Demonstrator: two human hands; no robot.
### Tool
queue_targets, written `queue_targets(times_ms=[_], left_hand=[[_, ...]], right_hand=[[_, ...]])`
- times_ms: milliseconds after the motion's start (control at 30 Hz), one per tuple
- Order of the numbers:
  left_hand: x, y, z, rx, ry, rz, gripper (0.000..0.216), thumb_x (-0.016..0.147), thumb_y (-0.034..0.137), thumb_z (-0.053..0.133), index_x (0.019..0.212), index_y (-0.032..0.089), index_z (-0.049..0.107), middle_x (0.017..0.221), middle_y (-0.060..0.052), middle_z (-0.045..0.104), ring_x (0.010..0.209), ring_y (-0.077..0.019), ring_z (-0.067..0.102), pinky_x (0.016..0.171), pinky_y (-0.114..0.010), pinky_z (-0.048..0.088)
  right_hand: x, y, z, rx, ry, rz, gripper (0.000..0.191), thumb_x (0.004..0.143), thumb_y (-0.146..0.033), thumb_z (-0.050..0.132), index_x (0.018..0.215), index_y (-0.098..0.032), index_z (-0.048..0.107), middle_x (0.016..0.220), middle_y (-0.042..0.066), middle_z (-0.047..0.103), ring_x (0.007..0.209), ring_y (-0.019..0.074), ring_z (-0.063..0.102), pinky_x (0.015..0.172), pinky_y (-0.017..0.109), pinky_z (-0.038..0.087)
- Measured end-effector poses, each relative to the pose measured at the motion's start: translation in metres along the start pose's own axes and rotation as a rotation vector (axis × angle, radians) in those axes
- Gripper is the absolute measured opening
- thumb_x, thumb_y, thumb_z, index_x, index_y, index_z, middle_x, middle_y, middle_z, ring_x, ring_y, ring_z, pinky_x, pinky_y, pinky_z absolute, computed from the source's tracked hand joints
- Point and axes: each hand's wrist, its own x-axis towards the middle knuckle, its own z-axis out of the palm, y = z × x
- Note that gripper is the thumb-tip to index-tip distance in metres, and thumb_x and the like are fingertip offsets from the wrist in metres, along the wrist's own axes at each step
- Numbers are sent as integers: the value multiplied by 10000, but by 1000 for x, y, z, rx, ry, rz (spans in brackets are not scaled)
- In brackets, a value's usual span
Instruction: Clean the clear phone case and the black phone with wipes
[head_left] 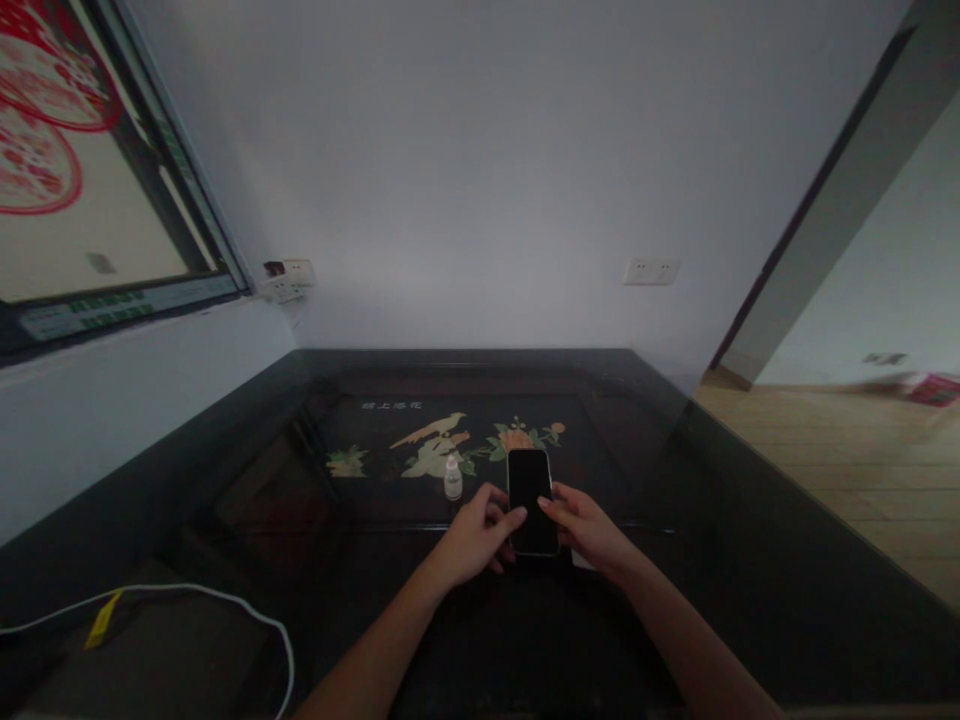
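Note:
A black phone (pixel 529 490) with a dark screen lies flat on the dark glass-topped table (pixel 750 560), its long side pointing away from me. My left hand (pixel 480 535) curls against the phone's near left edge, thumb tip on the screen's lower part. My right hand (pixel 589 528) grips the near right edge, fingers bent onto the screen. A small clear bottle (pixel 453 478) with a white cap stands just left of the phone, beyond my left hand. Something white shows under my right hand; I cannot make it out.
The table bears a painted bird and flowers (pixel 442 445) under the glass. A white cable (pixel 225 605) with a yellow tag loops at the near left. A window (pixel 97 200) is on the left, wall sockets (pixel 651 270) behind, and a wooden floor (pixel 847 460) on the right.

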Motion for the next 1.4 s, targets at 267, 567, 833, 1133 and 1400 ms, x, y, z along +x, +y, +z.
queue_targets(times_ms=[267,567,833,1133,1400], left_hand=[[5,-1,-6,82,243,104,508,962,589,479,1311,221,490,837,-10,604,525,-143,631,372,-204,452],[9,-8,-7,61,229,152,387,995,482,434,1296,243,480,856,-6,611,497,-135,622,399,-232,492],[11,-11,-8,76,250,197,374,1002,507,423,1252,239,500,889,-10,617,577,-137,610,471,-234,492],[8,-11,-6,134,218,133,355,1009,477,384,1271,250,461,910,-7,581,529,-122,560,391,-206,419],[11,-15,-6,212,206,129,349,1016,463,373,1278,253,468,927,-12,623,547,-127,582,437,-219,445]], right_hand=[[-3,7,3,-41,-108,61,480,844,-474,783,1181,-186,600,1046,91,764,919,233,749,805,363,584],[-6,5,3,-85,-162,77,522,840,-459,788,1258,-210,597,1170,105,737,1043,256,722,871,392,582],[-5,6,2,-105,-180,77,479,846,-455,782,1224,-205,624,1111,91,741,997,246,730,830,379,611],[-3,2,5,-185,-53,91,405,880,-552,697,1035,-183,631,908,50,726,830,217,740,643,315,629],[4,6,5,-262,95,20,469,893,-520,667,1232,-214,561,822,20,720,698,182,712,566,294,612]])
